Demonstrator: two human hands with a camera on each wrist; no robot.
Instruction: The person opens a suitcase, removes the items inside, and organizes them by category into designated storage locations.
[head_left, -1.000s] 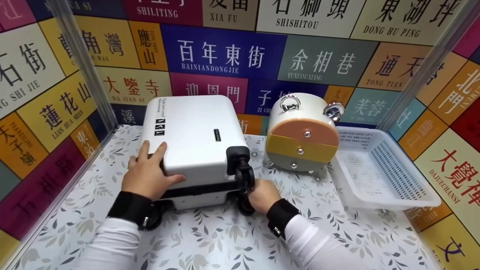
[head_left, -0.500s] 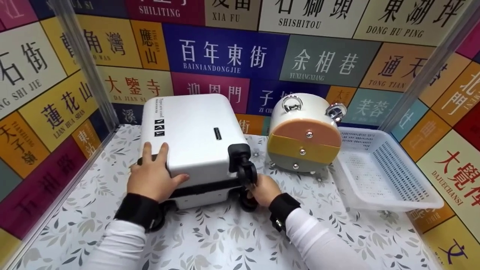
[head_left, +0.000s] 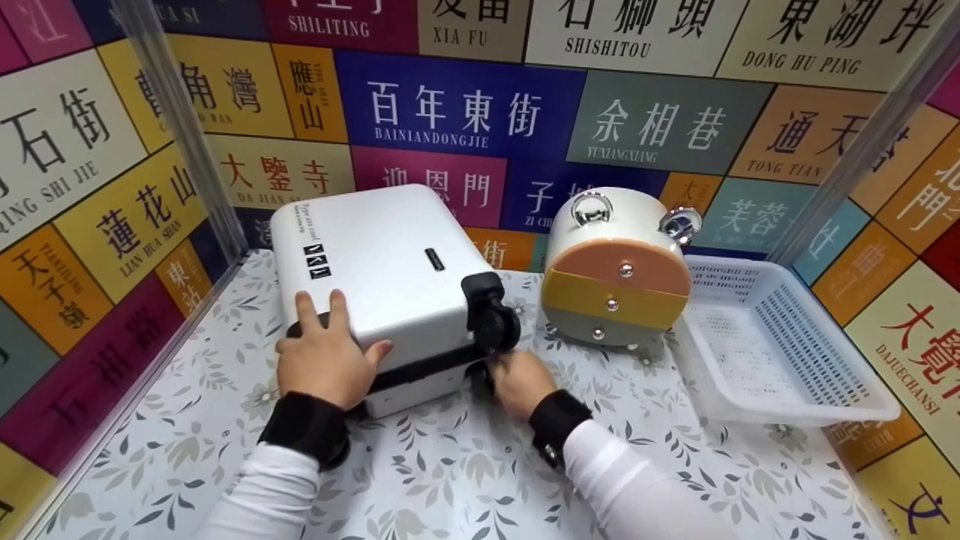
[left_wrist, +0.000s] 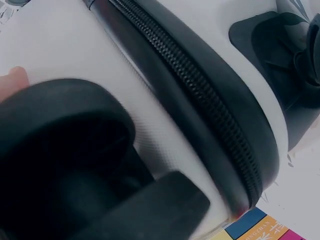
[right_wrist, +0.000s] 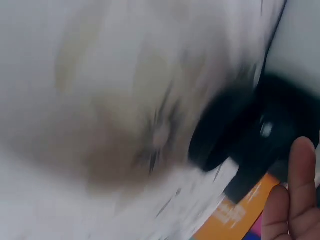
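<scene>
Close to the viewer, the left hand [head_left: 326, 364] lies flat, fingers straight, on a small white suitcase [head_left: 382, 277] lying on the floral table [head_left: 450, 480]. The right hand [head_left: 517, 382] reaches its lower wheel [head_left: 480, 379] — grip hidden, so I cannot tell. Its hard shell looks smooth, light and slippery — best held at edges or wheels. Beside it sit a round drawer box [head_left: 615, 270] and white basket [head_left: 772, 352].

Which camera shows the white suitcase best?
The head view: the whole white suitcase lies there on the table. The left wrist view shows only its zipper and a wheel up close; the right wrist view is mostly blur.
</scene>
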